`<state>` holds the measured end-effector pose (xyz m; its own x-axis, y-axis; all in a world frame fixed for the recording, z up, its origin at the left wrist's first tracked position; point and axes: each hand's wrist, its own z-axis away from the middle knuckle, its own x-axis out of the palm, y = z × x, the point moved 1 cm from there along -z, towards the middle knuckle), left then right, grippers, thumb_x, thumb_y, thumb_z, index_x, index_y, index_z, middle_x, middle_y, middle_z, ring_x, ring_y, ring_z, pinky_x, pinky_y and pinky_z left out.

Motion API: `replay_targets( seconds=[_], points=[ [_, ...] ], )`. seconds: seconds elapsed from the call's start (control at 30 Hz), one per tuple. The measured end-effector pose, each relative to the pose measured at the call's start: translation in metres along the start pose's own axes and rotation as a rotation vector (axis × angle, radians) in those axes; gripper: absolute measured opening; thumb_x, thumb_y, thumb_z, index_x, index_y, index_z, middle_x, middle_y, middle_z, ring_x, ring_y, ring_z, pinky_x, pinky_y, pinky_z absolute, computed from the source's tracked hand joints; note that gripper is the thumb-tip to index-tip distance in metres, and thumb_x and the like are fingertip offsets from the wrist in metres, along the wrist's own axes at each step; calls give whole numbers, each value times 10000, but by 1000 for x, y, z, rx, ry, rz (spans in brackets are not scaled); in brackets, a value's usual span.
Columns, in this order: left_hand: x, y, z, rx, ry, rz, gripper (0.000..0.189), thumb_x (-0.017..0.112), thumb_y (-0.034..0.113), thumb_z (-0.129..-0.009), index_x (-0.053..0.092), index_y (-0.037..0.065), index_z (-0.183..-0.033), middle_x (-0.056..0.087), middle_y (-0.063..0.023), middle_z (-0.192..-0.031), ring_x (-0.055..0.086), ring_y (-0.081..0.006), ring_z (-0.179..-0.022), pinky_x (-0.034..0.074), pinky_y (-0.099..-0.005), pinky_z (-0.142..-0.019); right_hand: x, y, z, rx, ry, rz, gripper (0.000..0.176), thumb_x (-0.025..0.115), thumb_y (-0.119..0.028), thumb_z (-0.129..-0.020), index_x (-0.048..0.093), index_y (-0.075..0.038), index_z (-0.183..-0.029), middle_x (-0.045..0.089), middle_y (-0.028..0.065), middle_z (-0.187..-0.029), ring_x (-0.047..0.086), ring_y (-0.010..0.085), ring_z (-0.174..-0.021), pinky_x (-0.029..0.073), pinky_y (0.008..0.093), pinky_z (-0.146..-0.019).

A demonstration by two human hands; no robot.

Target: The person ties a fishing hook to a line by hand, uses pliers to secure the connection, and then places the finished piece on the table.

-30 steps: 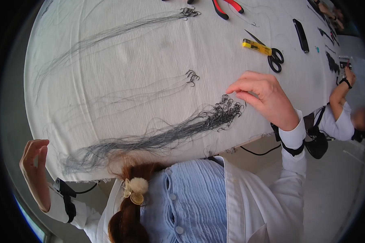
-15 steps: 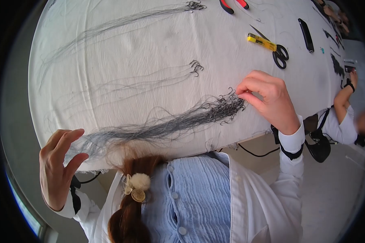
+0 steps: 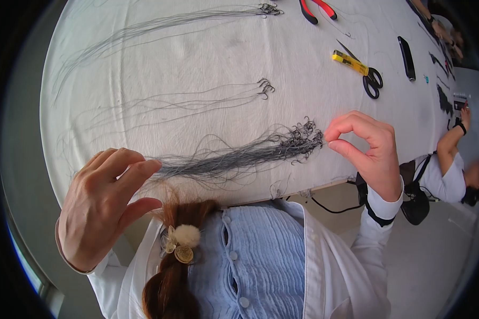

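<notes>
Hooked-line bundle [image 3: 239, 154]: on table [image 3: 197, 53], near edge. My right hand [image 3: 370, 154] has thumb and forefinger pressed together at its hook end. Left hand [image 3: 104, 204], fingers loosely spread, touches the tails. Small set [image 3: 264, 87] and far set [image 3: 197, 18] lie apart; bulk unsorted, I judge.

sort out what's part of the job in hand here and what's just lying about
In hand: large bundle of hooked lines; left hand at its tail; right hand, fingers pinched, by its hooks.
Lying about: small line bundle, far line bundle, red pliers, scissors, yellow cutter, black bar.
</notes>
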<state>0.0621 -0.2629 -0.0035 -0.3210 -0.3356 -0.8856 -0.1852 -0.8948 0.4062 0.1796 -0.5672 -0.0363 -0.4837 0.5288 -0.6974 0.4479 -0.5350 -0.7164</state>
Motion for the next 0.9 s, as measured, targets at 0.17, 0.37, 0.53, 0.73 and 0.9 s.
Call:
replay_targets(
  seconds=[0.17,0.37,0.53,0.73,0.9],
  points=[
    [2,13,-20,97,20,134,380,713,278,-644,637,24,-916,598,-111,-880,613,-252,-758,524,-346,-644,-4,-11,2,115,-45,-222,61,613,54,-733,575,21,-768,613,61,-721,591,119,-682,455,227,-632],
    [20,30,-55,241,-24,456,500,759,210,-604,596,15,-1035,591,-147,-988,628,-298,-827,534,-375,-690,-3,-17,-6,66,-7,-159,58,614,48,-739,581,17,-774,600,41,-701,571,99,-679,447,217,-656],
    [45,38,-96,384,84,623,471,731,161,-694,542,-3,-1093,609,-153,-999,628,-295,-841,519,-347,-690,10,-27,-19,26,-13,-183,65,630,43,-736,589,17,-780,611,42,-698,575,101,-659,456,214,-642],
    [63,45,-120,158,-236,893,282,681,113,-775,581,-28,-998,656,-97,-855,607,-130,-802,492,-272,-651,22,-26,-24,3,-18,-248,56,622,38,-749,611,13,-797,640,57,-717,615,106,-676,489,224,-623],
    [79,38,-121,91,-286,1312,119,620,63,-829,602,-9,-922,642,-36,-863,580,-82,-806,475,-242,-727,22,-21,-24,48,4,-384,126,598,33,-768,615,1,-888,650,66,-775,630,118,-718,488,229,-645]
  ],
)
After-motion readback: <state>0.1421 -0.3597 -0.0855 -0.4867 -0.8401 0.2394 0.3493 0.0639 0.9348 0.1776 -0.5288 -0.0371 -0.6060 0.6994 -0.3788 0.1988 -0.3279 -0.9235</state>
